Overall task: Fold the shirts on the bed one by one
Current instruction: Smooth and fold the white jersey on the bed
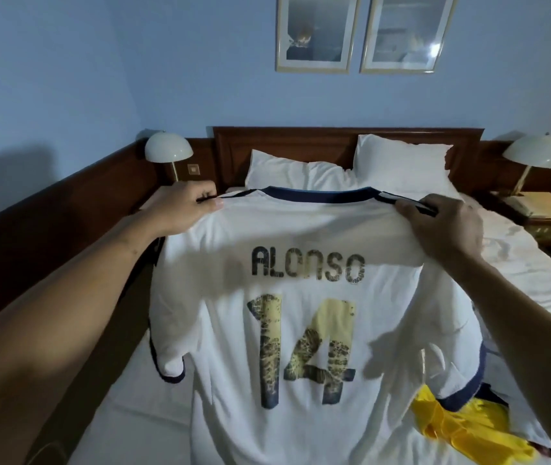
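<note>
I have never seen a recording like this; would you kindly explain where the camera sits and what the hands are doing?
There is no machine: the single picture comes from a camera worn on a person's head, looking forward and down. The left hand and right hand each pinch a shoulder of a white jersey, printed ALONSO 14, holding it spread above the bed with its back towards the camera. A yellow garment lies on the bed at lower right, and two white pillows rest at the headboard.
</note>
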The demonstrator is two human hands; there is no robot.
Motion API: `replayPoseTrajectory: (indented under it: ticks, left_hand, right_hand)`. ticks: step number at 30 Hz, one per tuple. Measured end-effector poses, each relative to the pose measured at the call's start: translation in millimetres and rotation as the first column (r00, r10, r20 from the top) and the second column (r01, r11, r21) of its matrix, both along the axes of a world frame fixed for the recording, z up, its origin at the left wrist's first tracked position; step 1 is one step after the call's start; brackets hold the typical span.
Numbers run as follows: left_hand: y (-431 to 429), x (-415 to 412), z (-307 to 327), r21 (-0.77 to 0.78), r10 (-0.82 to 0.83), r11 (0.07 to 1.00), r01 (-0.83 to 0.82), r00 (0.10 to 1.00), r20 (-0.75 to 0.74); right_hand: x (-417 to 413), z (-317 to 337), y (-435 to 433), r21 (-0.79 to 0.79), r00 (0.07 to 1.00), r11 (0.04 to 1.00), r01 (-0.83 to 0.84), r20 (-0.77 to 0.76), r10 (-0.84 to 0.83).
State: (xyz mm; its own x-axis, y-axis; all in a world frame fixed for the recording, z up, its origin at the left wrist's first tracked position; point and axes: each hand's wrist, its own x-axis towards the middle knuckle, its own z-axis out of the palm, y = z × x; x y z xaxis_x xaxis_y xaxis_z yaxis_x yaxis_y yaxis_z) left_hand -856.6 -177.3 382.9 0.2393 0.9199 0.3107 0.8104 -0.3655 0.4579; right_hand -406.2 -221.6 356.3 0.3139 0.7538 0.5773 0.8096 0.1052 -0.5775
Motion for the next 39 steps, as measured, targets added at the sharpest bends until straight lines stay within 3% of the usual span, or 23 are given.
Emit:
replayPoseTrajectory:
  ticks: [6,13,26,34,39]
  left_hand:
    - [80.8,5.0,-95.9,-0.087,0.103,0.988,-0.127,0.966,-0.236]
    - [174.9,6.0,-217.6,-0.158,0.149,0.965,-0.208,0.934,-0.324]
    - [311.3,18.3,-427.4,-0.245,0.170,0.921,-0.302,0.879,-0.445]
    - [358.6,27.5,-524.3,-0.288,0.163,0.896,-0.337,0.855,-0.493]
    - [363.6,44.0,-560.5,-0.193,0.144,0.920,-0.342,0.751,-0.644]
  right_hand:
    - [-2.5,-86.8,87.3,-0.346,0.985,0.938,0.023,0.167,0.037]
    - [-9.8,-197.5,175.7,-0.532,0.982,0.846,0.039,0.177,0.066]
    - [-21.9,-387.9,312.8,-0.635,0.995,0.772,0.026,0.094,0.043]
    - [-21.2,-485.0,364.5,-0.686,0.997,0.726,0.042,0.071,0.010]
    - [-17.9,-517.4,377.9,-0.713,0.999,0.702,-0.002,-0.025,-0.021]
